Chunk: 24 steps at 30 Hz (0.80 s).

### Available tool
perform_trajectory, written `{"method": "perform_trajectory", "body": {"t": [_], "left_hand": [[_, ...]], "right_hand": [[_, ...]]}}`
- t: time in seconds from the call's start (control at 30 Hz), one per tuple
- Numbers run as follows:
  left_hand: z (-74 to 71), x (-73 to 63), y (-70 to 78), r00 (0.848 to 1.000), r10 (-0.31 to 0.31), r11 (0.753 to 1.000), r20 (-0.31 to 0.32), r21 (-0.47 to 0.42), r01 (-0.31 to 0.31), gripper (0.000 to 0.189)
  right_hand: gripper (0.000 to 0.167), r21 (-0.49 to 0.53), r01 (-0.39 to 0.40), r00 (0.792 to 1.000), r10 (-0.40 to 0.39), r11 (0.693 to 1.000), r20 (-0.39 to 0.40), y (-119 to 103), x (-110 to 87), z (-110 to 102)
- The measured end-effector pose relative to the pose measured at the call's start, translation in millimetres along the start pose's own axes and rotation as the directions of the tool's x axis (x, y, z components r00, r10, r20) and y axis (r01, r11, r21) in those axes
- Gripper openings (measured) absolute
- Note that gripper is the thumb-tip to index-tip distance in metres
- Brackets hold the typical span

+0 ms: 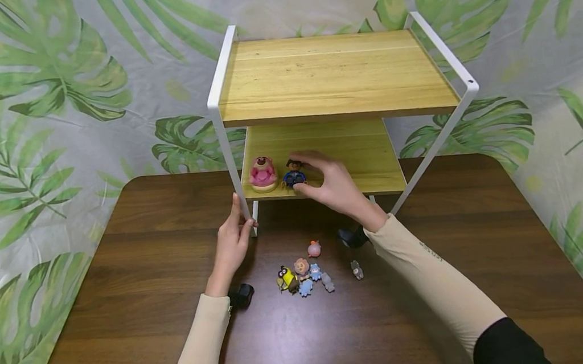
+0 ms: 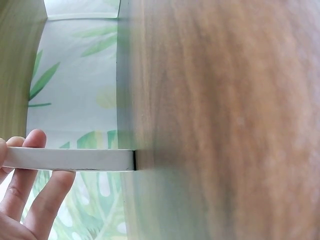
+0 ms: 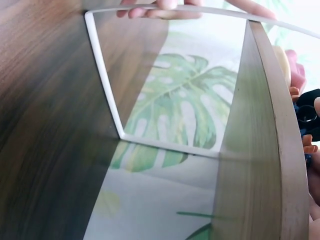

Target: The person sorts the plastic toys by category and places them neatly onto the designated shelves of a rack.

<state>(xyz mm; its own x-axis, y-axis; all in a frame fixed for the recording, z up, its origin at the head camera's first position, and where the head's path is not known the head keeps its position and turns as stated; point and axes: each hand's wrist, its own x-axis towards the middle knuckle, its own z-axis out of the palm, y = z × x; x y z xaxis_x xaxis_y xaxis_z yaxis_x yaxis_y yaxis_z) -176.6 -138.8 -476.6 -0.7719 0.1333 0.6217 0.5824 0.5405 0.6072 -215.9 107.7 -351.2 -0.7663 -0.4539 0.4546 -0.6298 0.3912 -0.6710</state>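
We find the right hand [image 1: 335, 184] pinching a dark-haired figure [image 1: 295, 178] between thumb and fingers on the lower shelf [image 1: 366, 148], near its front edge. A pink bear [image 1: 262, 176] sits just beside it at nine o'clock. The left hand [image 1: 231, 241] grips the white frame [image 1: 223, 147] at the figure's eight o'clock. We judge a topple toward six o'clock the chief hazard: a release with the feet off level could drop the figure onto the counter [image 1: 123, 264], among the small figures [image 1: 306, 287] there. A sideways nudge could shift the bear, the gap being narrow. A tug by the left hand could jolt both; a steep lift could knock the upper shelf [image 1: 334, 76].
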Motion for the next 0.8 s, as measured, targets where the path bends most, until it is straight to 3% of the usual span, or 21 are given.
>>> {"method": "perform_trajectory", "body": {"t": [0.33,0.8], "left_hand": [[0.5,0.5,-0.7,1.0,0.002,1.0,0.001,0.013,-0.002,0.103],[0.0,1.4,0.9,1.0,-0.003,1.0,0.01,-0.013,0.003,0.102]], "right_hand": [[0.054,-0.032,-0.063,0.997,0.064,0.998,0.031,3.0,3.6,-2.4],[0.052,-0.059,-0.088,0.993,0.093,0.994,0.075,5.7,5.7,-2.3]]}}
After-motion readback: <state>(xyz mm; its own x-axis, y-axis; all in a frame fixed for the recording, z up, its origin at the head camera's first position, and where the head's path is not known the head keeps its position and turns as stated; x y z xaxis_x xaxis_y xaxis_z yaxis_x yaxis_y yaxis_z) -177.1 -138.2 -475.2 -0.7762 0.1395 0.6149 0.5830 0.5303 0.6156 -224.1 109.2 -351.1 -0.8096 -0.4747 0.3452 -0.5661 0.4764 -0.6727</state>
